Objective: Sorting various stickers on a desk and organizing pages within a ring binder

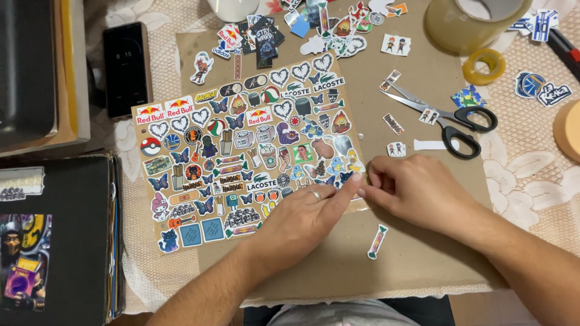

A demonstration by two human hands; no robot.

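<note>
Sticker sheet (241, 151) flat on brown cardboard (423, 241), packed with small cut-out stickers, its lower right corner right under both sets of fingers. Left hand (299, 220), ring on one finger, laid over that corner, index finger (345, 190) stretched out and pressing down on the sheet's edge, other fingers loosely curled, grasping nothing. Right hand (417, 190) just beside it, fingertips (373, 180) bunched and pinched together at the same edge, touching the tip of the left index finger; whether anything sits between them cannot be told. Just below the right hand, a single narrow candy-shaped sticker (377, 241) loose on the cardboard. Above the right hand, black-handled scissors (447, 118) lying open, with a few small cut stickers scattered around the blades. Farther up from the fingers, a heap of loose stickers (302, 30), a large roll of tape (471, 21) and a smaller yellow roll (484, 65). Well left of the left hand, beyond the sheet, a dark phone (125, 69) on the lace-covered tabletop (531, 175), and a black binder (57, 235) below it.
</note>
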